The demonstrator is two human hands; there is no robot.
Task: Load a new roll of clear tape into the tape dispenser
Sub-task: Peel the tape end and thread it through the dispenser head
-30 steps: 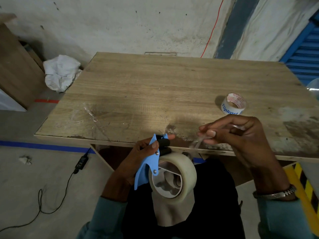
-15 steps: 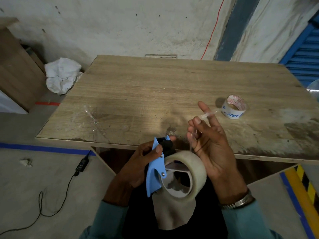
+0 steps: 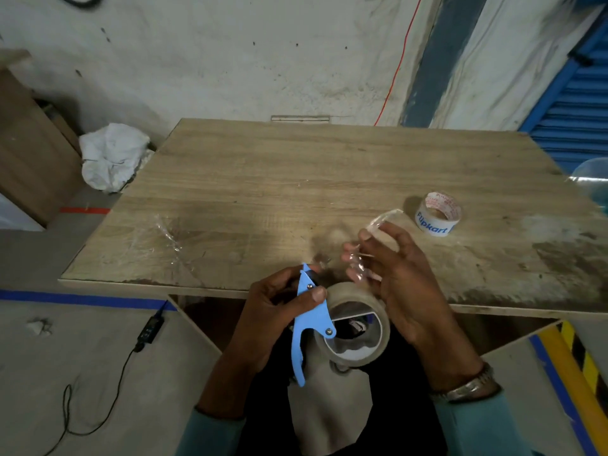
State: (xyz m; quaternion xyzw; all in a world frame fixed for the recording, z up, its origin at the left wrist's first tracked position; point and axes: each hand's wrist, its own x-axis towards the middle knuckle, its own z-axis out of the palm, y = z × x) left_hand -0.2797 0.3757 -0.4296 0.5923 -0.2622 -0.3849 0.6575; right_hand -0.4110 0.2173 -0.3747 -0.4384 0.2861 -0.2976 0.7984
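My left hand [image 3: 266, 320] grips the blue tape dispenser [image 3: 311, 324] just in front of the table's near edge, thumb pressed on its blue side plate. A roll of clear tape [image 3: 353, 324] sits on the dispenser's hub. My right hand [image 3: 394, 278] hovers over the roll with fingers spread and loosely bent. A crumpled strip of clear tape [image 3: 378, 225] sticks to its fingertips and rises toward the table. Whether that strip joins the roll is hard to tell.
A nearly used-up printed tape roll [image 3: 437, 215] lies on the wooden table [image 3: 296, 179] to the right. Clear tape scraps [image 3: 164, 235] stick to the table's left part. A white sack [image 3: 112, 156] and a charger cable [image 3: 148, 330] lie on the floor at left.
My right hand has turned and spread its fingers, lifting the clear strip up from the roll. The dispenser has rotated slightly in my left hand.
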